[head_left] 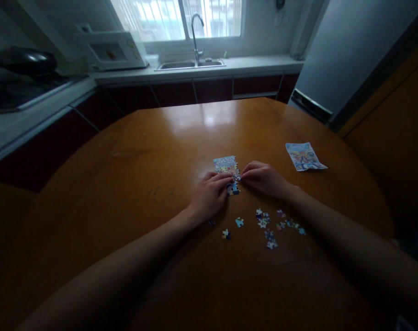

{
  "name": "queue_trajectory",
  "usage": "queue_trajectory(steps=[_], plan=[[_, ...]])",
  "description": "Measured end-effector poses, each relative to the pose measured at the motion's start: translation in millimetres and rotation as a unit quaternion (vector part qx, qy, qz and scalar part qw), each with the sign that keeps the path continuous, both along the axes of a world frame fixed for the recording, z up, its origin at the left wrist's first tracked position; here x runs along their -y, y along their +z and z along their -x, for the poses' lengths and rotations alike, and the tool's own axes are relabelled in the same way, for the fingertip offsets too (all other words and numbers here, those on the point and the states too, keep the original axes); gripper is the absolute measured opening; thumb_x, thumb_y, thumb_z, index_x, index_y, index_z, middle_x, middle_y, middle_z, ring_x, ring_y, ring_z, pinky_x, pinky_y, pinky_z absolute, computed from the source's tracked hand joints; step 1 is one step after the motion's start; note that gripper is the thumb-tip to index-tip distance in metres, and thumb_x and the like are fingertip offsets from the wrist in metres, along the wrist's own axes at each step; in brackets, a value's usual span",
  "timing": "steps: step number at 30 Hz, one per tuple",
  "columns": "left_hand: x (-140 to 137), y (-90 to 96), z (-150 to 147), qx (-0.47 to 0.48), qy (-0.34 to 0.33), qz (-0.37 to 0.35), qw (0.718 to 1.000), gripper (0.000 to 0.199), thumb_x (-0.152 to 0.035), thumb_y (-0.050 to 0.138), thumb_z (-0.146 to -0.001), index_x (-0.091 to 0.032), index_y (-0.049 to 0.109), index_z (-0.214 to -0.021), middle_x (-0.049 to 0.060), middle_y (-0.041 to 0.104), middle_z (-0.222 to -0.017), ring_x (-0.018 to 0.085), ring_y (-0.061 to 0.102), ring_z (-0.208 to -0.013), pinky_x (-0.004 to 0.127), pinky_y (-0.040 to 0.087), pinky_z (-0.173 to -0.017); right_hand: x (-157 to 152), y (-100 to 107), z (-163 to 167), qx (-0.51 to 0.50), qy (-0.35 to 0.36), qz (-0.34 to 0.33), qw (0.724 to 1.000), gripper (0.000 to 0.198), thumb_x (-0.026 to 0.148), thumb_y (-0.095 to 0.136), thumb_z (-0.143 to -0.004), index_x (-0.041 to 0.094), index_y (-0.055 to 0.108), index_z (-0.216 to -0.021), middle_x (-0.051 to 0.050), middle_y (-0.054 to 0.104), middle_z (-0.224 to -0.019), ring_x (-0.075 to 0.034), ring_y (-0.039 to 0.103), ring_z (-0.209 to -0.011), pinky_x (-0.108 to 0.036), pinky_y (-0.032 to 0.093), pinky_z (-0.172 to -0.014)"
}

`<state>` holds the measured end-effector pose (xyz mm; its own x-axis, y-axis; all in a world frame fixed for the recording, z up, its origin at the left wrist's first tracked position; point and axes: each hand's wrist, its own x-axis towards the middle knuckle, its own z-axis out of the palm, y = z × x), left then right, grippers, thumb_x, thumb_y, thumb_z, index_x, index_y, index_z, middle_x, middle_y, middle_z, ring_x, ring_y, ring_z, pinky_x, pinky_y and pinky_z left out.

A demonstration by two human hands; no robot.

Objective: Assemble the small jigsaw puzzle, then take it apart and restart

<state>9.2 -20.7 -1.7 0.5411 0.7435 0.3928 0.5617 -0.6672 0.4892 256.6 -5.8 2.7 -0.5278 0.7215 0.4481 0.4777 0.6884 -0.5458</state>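
Note:
A partly joined jigsaw puzzle lies on the wooden table, its right edge jagged. Across its lower left part rests my left hand, fingers stretched flat over the joined pieces and hiding some of them. At the puzzle's right edge, my right hand has thumb and forefinger pinched on a small puzzle piece, mostly covered by the fingertips. Nearer to me lie several loose puzzle pieces, some overlapping. A single light-blue piece and a dark-and-white piece lie apart from them.
To the right, a creased printed picture sheet lies on the table. Beyond the table's far edge are a counter with a sink, a tap and a white microwave. A fridge stands at the right.

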Motion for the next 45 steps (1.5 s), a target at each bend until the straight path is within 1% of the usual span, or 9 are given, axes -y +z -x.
queue_trajectory(steps=[3, 6, 13, 21, 28, 34, 38, 41, 45], plan=[[2, 0.1, 0, -0.043, -0.003, -0.004, 0.999, 0.037, -0.014, 0.056, -0.095, -0.025, 0.070, -0.127, 0.002, 0.068, -0.136, 0.028, 0.052, -0.117, 0.053, 0.046, -0.104, 0, -2, 0, 0.019, 0.007, -0.017, 1.000, 0.019, 0.025, 0.062, -0.095, 0.022, 0.078, -0.088, -0.007, 0.072, -0.091, -0.019, 0.064, -0.085, -0.035, 0.054, -0.077], [3, -0.4, 0, -0.065, 0.000, -0.006, 0.998, 0.038, -0.015, 0.056, -0.095, -0.027, 0.070, -0.128, 0.002, 0.066, -0.139, 0.029, 0.051, -0.120, 0.055, 0.044, -0.105, -1, -5, 0, 0.034, 0.016, -0.025, 0.999, 0.019, 0.023, 0.061, -0.095, 0.024, 0.078, -0.087, -0.007, 0.072, -0.091, -0.019, 0.063, -0.086, -0.035, 0.053, -0.077], [3, -0.6, -1, -0.071, 0.005, -0.005, 0.997, 0.039, -0.014, 0.057, -0.094, -0.026, 0.069, -0.129, 0.002, 0.066, -0.139, 0.030, 0.051, -0.120, 0.055, 0.043, -0.105, 2, 1, 1, 0.072, 0.024, -0.045, 0.996, 0.022, 0.021, 0.059, -0.096, 0.024, 0.079, -0.086, -0.007, 0.072, -0.092, -0.019, 0.062, -0.087, -0.035, 0.052, -0.077], [5, 0.8, -2, -0.085, 0.011, 0.001, 0.996, 0.039, -0.015, 0.056, -0.094, -0.026, 0.069, -0.129, -0.001, 0.064, -0.142, 0.030, 0.050, -0.121, 0.054, 0.043, -0.107, 4, 5, 2, 0.113, 0.027, -0.054, 0.992, 0.023, 0.022, 0.057, -0.099, 0.023, 0.078, -0.089, -0.007, 0.071, -0.095, -0.019, 0.062, -0.089, -0.034, 0.052, -0.079], [5, 2.2, -3, -0.096, 0.015, 0.013, 0.995, 0.040, -0.016, 0.055, -0.095, -0.027, 0.067, -0.130, -0.003, 0.063, -0.143, 0.030, 0.049, -0.123, 0.054, 0.042, -0.108, 7, 6, 3, 0.084, 0.029, -0.033, 0.996, 0.020, 0.015, 0.058, -0.095, 0.023, 0.076, -0.093, -0.008, 0.069, -0.101, -0.021, 0.062, -0.094, -0.037, 0.053, -0.085], [6, 3.1, -2, -0.077, 0.011, 0.010, 0.997, 0.039, -0.013, 0.053, -0.096, -0.028, 0.066, -0.131, -0.003, 0.062, -0.143, 0.028, 0.049, -0.122, 0.051, 0.042, -0.108, 0, -6, -3, 0.005, -0.036, -0.003, 0.999, 0.021, 0.011, 0.057, -0.091, 0.020, 0.076, -0.094, -0.008, 0.067, -0.095, -0.020, 0.063, -0.089, -0.035, 0.052, -0.080], [7, 4.3, -2, -0.092, 0.007, 0.004, 0.996, 0.040, -0.012, 0.052, -0.097, -0.029, 0.066, -0.131, -0.001, 0.059, -0.147, 0.028, 0.046, -0.126, 0.051, 0.041, -0.110, -2, -8, -4, 0.001, -0.013, 0.014, 1.000, 0.021, 0.014, 0.058, -0.092, 0.022, 0.078, -0.090, -0.007, 0.066, -0.095, -0.019, 0.063, -0.087, -0.035, 0.052, -0.079], [8, 4.0, -2, -0.118, 0.008, -0.010, 0.993, 0.040, -0.017, 0.055, -0.098, -0.032, 0.065, -0.133, 0.000, 0.054, -0.151, 0.030, 0.043, -0.129, 0.054, 0.038, -0.111, -1, -7, -2, 0.006, 0.008, 0.013, 1.000, 0.025, 0.009, 0.056, -0.090, 0.021, 0.078, -0.090, -0.007, 0.066, -0.096, -0.019, 0.063, -0.088, -0.036, 0.052, -0.081], [9, 2.8, -3, -0.132, 0.017, -0.023, 0.991, 0.042, -0.018, 0.056, -0.098, -0.038, 0.064, -0.134, 0.000, 0.053, -0.151, 0.032, 0.042, -0.130, 0.057, 0.038, -0.108, 0, -6, -1, 0.025, 0.011, 0.013, 1.000, 0.028, 0.006, 0.055, -0.087, 0.021, 0.079, -0.091, -0.008, 0.067, -0.097, -0.019, 0.063, -0.090, -0.036, 0.052, -0.082]])
